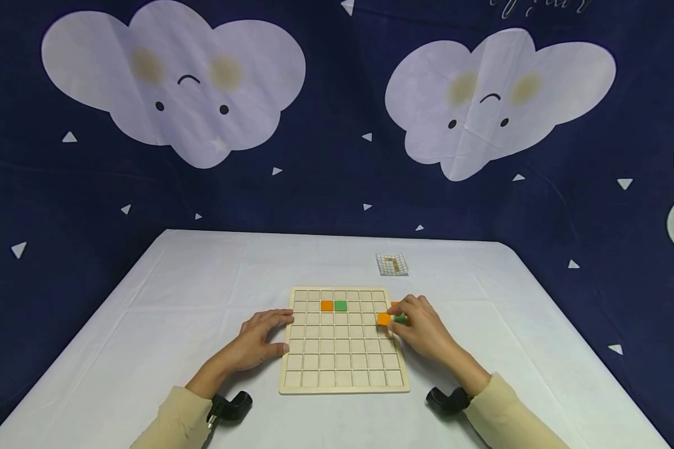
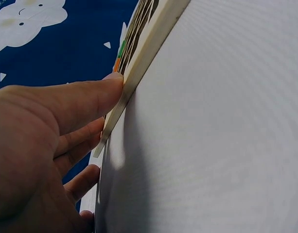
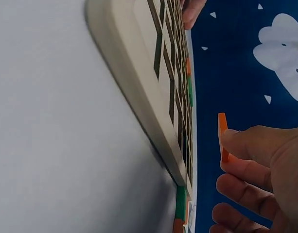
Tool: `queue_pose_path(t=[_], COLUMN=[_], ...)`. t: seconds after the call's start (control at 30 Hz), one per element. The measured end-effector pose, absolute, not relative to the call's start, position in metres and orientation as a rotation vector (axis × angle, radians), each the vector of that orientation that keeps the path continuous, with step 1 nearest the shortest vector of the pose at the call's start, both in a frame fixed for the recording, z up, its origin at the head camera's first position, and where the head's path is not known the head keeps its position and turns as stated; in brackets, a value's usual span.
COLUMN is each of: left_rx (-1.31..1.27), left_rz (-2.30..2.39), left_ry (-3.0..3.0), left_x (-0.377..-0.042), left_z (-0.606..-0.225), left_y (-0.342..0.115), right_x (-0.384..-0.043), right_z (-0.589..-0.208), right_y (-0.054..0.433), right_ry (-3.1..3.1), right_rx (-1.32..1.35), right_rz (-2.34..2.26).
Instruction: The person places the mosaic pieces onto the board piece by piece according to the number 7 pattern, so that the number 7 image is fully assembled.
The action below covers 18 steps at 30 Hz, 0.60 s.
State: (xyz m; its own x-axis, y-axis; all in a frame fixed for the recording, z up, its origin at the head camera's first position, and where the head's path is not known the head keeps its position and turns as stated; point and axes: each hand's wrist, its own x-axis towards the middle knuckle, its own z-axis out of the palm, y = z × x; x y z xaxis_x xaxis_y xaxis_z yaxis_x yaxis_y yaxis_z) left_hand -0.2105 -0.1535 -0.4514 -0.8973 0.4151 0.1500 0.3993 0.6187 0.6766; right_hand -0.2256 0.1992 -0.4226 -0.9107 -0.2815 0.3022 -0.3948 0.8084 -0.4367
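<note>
A pale wooden grid board [image 1: 342,362] lies flat on the white table. In its upper part an orange tile [image 1: 327,306] and a green tile [image 1: 341,306] sit side by side in neighbouring cells. My left hand [image 1: 254,342] rests against the board's left edge, its thumb and fingertips touching the rim, as the left wrist view also shows. Thumb and finger of my right hand [image 1: 424,327] pinch another orange tile [image 3: 223,137], held above the board's right edge. Beside that edge, partly hidden by this hand, lie a loose green tile [image 3: 181,203] and more orange.
A small card [image 1: 392,264] printed with a grid and coloured squares lies behind the board. Dark blue cloth [image 1: 337,187] with clouds hangs behind the table [image 1: 202,274]. Each wrist carries a black camera mount.
</note>
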Motion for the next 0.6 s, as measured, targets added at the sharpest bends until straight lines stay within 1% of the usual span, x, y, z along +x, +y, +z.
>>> queue_pose_path(t=[0.6], left_rx=[0.716], left_rz=[1.152], left_ry=[2.813], left_x=[-0.210], left_z=[-0.451], left_y=[-0.153], right_x=[-0.243], right_z=[-0.421], right_y=[0.181], right_ry=[-2.816], right_rx=[0.545], right_rz=[0.772])
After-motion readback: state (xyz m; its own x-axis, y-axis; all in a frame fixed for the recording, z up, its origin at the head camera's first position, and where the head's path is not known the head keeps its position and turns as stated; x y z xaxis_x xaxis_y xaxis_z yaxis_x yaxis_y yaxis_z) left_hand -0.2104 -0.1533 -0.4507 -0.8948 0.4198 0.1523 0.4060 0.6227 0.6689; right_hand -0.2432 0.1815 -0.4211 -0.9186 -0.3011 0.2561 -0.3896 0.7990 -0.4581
